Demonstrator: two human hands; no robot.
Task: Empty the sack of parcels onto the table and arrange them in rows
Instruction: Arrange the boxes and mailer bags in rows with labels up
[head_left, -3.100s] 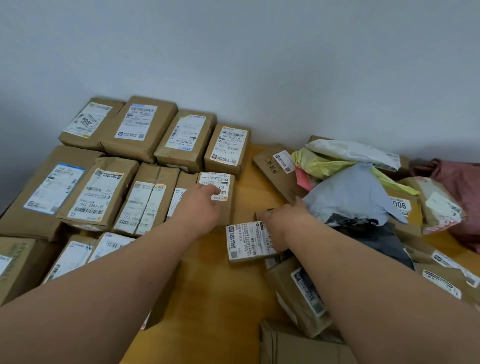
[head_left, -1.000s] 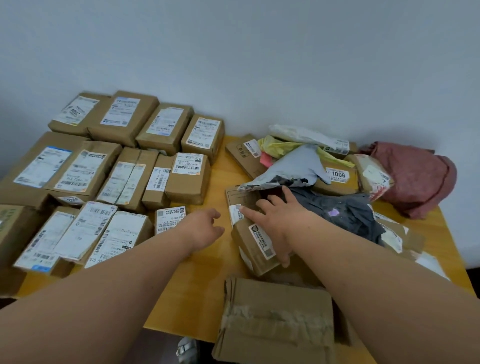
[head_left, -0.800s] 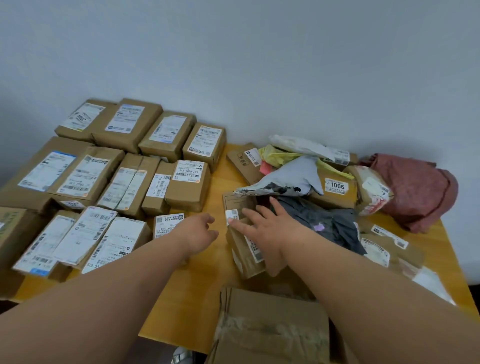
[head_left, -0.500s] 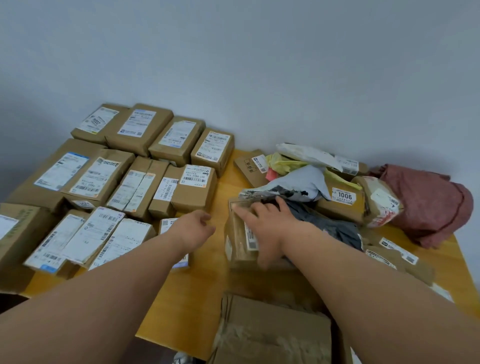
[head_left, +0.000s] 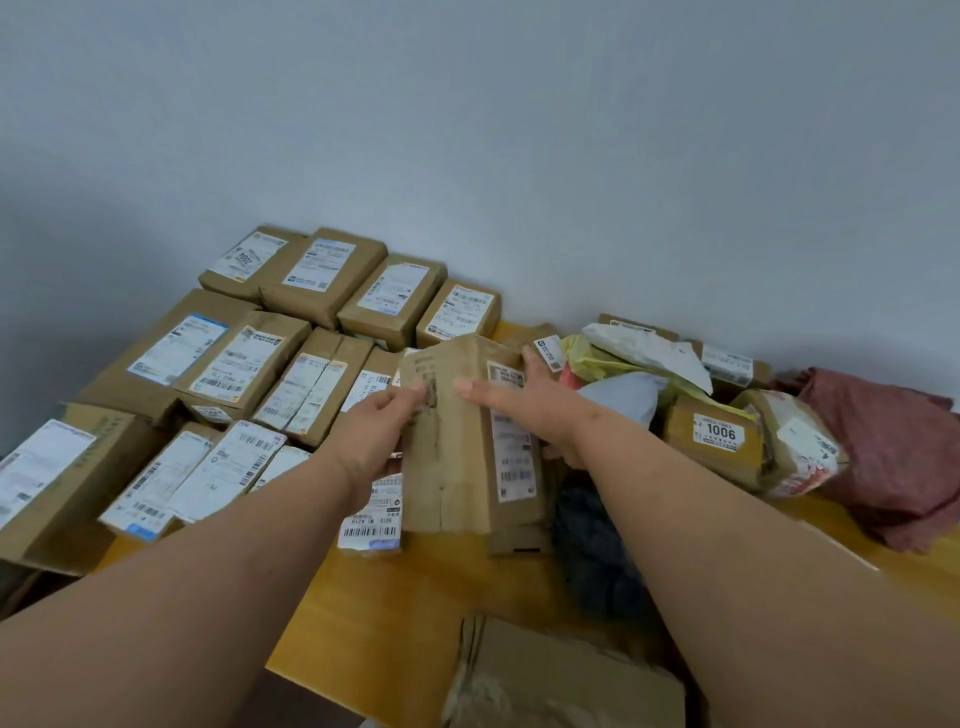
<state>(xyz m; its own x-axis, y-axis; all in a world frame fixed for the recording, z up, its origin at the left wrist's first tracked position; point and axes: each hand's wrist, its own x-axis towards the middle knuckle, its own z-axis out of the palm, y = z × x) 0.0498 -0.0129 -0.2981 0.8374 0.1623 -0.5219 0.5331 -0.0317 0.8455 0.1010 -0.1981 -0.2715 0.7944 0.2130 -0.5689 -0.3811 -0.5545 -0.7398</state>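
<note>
Hands grip it: your left hand (head_left: 376, 441) and right hand (head_left: 540, 410) clasp 1 brown cardboard parcel (head_left: 467, 441) above the wooden table (head_left: 395, 613).

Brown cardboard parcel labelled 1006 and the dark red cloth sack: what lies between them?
In the head view, a brown parcel wrapped in clear printed plastic lies between the 1006 parcel and the sack.

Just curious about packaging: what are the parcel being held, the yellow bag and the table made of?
Held parcel: likely corrugated cardboard, matte brown, creased. Yellow bag: seemingly thin plastic film, crumpled, slightly glossy. Table: looks like wood or laminate, smooth orange-yellow.
</note>
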